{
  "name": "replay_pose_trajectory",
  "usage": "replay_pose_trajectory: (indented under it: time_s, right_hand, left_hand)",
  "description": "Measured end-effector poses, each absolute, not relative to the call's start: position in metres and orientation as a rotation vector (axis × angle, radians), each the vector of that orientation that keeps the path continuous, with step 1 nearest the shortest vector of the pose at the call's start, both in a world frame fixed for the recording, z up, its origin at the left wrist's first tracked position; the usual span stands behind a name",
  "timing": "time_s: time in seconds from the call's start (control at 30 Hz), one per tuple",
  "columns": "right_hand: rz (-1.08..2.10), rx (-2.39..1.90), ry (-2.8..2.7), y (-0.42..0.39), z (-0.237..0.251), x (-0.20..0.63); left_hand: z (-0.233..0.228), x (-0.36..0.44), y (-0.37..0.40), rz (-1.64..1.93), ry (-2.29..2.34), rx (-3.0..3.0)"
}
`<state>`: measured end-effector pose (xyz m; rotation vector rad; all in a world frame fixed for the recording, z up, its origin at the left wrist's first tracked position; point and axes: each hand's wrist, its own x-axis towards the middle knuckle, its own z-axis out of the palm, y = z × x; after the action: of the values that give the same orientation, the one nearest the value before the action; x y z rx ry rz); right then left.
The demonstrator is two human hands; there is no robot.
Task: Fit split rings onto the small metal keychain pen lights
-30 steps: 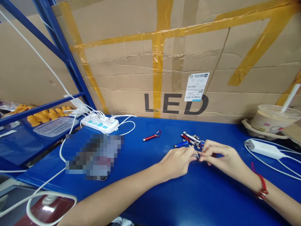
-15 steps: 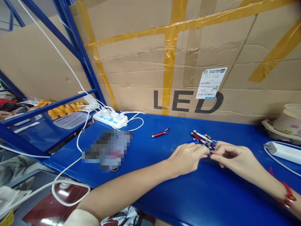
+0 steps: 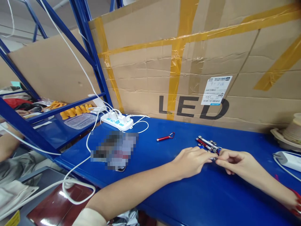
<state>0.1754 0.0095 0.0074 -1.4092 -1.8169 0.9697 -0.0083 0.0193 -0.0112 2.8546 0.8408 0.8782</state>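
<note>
My left hand (image 3: pixel 191 161) and right hand (image 3: pixel 237 161) meet fingertip to fingertip, both pinched on one small keychain flashlight (image 3: pixel 213 158) whose long axis runs across between them, low over the blue worktop (image 3: pixel 188 194). Just beyond my fingers lies a cluster of more keychain flashlights (image 3: pixel 208 144); a lone red keychain flashlight (image 3: pixel 166 137) lies farther left, nearer my left hand. A clear plastic tray (image 3: pixel 81 121) on the side shelf looks empty.

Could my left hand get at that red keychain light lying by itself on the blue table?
Probably yes. The red keychain light lies alone on the blue table, with only bare tabletop between it and the left hand, though that hand is pinching a small metal piece.
</note>
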Motion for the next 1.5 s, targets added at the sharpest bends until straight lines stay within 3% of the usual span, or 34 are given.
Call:
replay_pose_trajectory:
  time_s: [0.5,1.5]
  right_hand:
    - [0.811,-1.49,-1.89,0.022,-0.011,0.188]
    - [0.88,-1.545,-1.924,0.031,-0.018,0.2]
  left_hand:
    - [-0.013,-0.004,0.015,0.795,1.14,2.807]
    - [-0.019,-0.005,0.021,0.759,0.961,2.851]
